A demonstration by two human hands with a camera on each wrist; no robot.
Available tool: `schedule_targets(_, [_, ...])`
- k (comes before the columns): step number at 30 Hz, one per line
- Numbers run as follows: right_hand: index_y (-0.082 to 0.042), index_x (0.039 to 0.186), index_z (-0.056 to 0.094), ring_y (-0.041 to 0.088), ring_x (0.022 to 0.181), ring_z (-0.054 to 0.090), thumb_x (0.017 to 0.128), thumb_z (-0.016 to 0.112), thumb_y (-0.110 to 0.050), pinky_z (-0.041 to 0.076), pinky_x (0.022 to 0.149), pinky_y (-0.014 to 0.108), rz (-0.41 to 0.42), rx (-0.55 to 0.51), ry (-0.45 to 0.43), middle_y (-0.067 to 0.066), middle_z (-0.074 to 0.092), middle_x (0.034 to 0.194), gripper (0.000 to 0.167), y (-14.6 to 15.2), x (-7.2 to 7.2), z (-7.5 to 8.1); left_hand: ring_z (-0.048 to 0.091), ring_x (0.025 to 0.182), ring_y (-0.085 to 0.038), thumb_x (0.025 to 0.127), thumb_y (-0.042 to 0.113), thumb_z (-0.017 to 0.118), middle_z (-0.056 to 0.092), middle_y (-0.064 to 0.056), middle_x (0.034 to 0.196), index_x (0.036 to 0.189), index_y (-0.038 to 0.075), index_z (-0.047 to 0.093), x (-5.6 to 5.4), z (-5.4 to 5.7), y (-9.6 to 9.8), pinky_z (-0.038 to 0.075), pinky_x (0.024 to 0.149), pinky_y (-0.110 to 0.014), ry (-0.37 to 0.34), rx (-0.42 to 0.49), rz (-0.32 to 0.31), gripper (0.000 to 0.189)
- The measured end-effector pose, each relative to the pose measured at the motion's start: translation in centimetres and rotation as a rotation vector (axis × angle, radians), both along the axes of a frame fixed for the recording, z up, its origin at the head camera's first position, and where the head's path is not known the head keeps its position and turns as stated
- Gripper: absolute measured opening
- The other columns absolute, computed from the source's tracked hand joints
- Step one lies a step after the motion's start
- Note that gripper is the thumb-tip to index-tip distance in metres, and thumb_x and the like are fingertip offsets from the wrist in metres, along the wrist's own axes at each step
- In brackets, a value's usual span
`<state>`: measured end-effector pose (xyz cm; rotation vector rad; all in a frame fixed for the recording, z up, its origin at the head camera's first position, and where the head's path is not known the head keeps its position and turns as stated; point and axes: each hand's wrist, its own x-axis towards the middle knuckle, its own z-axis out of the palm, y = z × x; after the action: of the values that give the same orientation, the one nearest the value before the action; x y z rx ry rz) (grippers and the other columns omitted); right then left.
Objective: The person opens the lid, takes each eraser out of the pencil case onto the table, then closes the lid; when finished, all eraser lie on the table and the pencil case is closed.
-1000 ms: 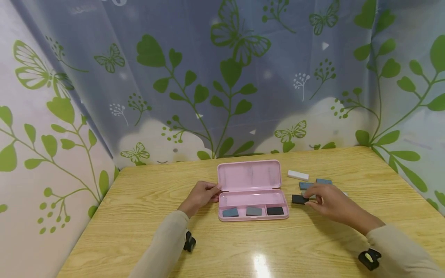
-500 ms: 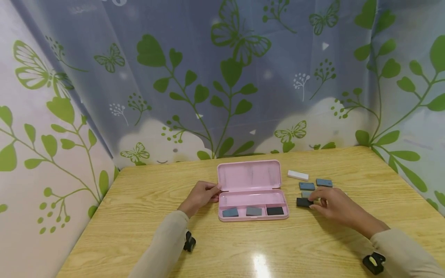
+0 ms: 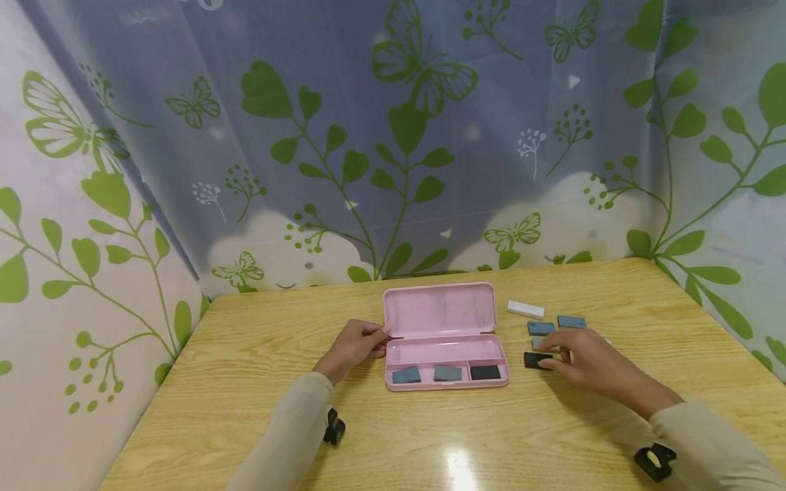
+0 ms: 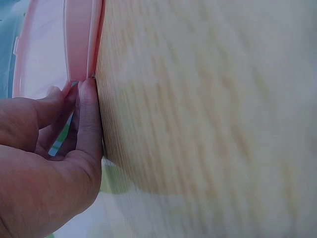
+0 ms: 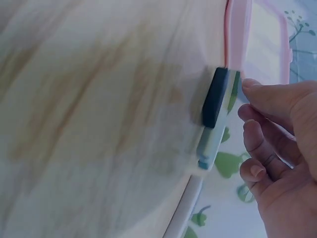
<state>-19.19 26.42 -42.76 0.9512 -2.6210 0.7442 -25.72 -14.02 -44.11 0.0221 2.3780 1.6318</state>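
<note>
An open pink pencil box [image 3: 441, 310] lies on the table, lid tipped back. My left hand [image 3: 355, 344] pinches its left side near the hinge; in the left wrist view, thumb and fingertips meet at the pink edge. Along the box's front compartments lie a blue block [image 3: 406, 375], a grey block [image 3: 447, 374] and a black block [image 3: 485, 372]. My right hand [image 3: 586, 358] hovers by another black block [image 3: 536, 361] right of the box. The right wrist view shows its loosely bent fingers apart from that black block [image 5: 214, 99]. A grey block [image 3: 537, 343] is partly hidden behind those fingers.
Two blue blocks [image 3: 541, 329] and a white block [image 3: 525, 309] lie farther back on the wooden table [image 3: 258, 382], right of the box. A patterned curtain [image 3: 331, 170] stands along the table's back edge.
My right hand has carried the black block slightly right and toward me, set it down in front of the grey one, and let go. The left hand stays on the box.
</note>
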Motion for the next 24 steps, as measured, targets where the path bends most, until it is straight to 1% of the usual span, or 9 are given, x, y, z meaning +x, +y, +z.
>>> schedule_targets(5, [-0.003, 0.094, 0.077, -0.004, 0.063, 0.044, 0.083, 0.082, -0.005, 0.042, 0.051, 0.022, 0.052, -0.013, -0.032, 0.000, 0.070, 0.085, 0.012, -1.4, 0.0, 0.6, 0.063, 0.073, -0.010, 0.104, 0.017, 0.060, 0.071, -0.010, 0.094, 0.112, -0.004, 0.074, -0.1, 0.0, 0.0, 0.060, 0.073, -0.026, -0.003, -0.001, 0.005, 0.027])
schedule_targets(8, [-0.003, 0.097, 0.077, -0.004, 0.064, 0.044, 0.087, 0.080, -0.006, 0.042, 0.052, 0.022, 0.064, -0.011, -0.087, -0.002, 0.069, 0.086, 0.011, -2.4, 0.1, 1.2, 0.063, 0.073, -0.010, 0.104, 0.017, 0.060, 0.071, -0.010, 0.093, 0.112, -0.004, 0.074, -0.1, 0.0, 0.0, 0.060, 0.072, -0.024, -0.010, -0.002, 0.008, 0.026])
schedule_targets(12, [-0.004, 0.098, 0.078, -0.003, 0.062, 0.043, 0.088, 0.078, -0.006, 0.042, 0.052, 0.021, 0.070, -0.005, -0.146, -0.007, 0.067, 0.084, 0.010, -3.8, 0.2, 1.8, 0.064, 0.073, -0.010, 0.104, 0.017, 0.060, 0.071, -0.009, 0.094, 0.113, -0.003, 0.075, -0.2, -0.1, 0.0, 0.060, 0.072, -0.023, -0.012, -0.007, 0.004, 0.026])
schedule_targets(14, [-0.006, 0.096, 0.078, -0.003, 0.062, 0.043, 0.088, 0.078, -0.006, 0.041, 0.052, 0.021, 0.088, 0.001, -0.155, -0.006, 0.068, 0.086, 0.008, -4.5, 0.2, 1.9, 0.063, 0.073, -0.010, 0.104, 0.017, 0.060, 0.070, -0.009, 0.093, 0.112, -0.003, 0.075, -0.2, -0.1, 0.0, 0.060, 0.072, -0.023, -0.012, -0.005, 0.003, 0.026])
schedule_targets(17, [-0.008, 0.095, 0.079, -0.002, 0.061, 0.044, 0.089, 0.078, -0.005, 0.043, 0.052, 0.021, 0.112, 0.025, -0.163, -0.004, 0.070, 0.088, 0.006, -5.6, 0.0, 2.1, 0.063, 0.072, -0.010, 0.104, 0.017, 0.060, 0.070, -0.009, 0.093, 0.112, -0.004, 0.074, -0.2, -0.1, -0.1, 0.060, 0.071, -0.023, -0.006, -0.002, -0.001, 0.026])
schedule_targets(19, [-0.008, 0.093, 0.079, -0.002, 0.064, 0.047, 0.089, 0.078, -0.005, 0.045, 0.054, 0.022, 0.121, 0.056, -0.171, -0.003, 0.071, 0.089, 0.006, -6.2, -0.1, 2.1, 0.063, 0.072, -0.009, 0.104, 0.017, 0.060, 0.070, -0.009, 0.092, 0.112, -0.005, 0.074, -0.2, -0.1, -0.1, 0.060, 0.071, -0.023, -0.001, 0.000, -0.005, 0.027])
schedule_targets(24, [-0.012, 0.087, 0.078, 0.000, 0.070, 0.054, 0.087, 0.078, -0.003, 0.049, 0.059, 0.024, 0.085, 0.140, -0.218, -0.007, 0.069, 0.084, 0.009, -7.6, -0.4, 2.0, 0.064, 0.072, -0.009, 0.104, 0.017, 0.060, 0.071, -0.008, 0.092, 0.112, -0.004, 0.074, -0.2, -0.1, -0.1, 0.060, 0.071, -0.023, -0.008, 0.005, 0.000, 0.027])
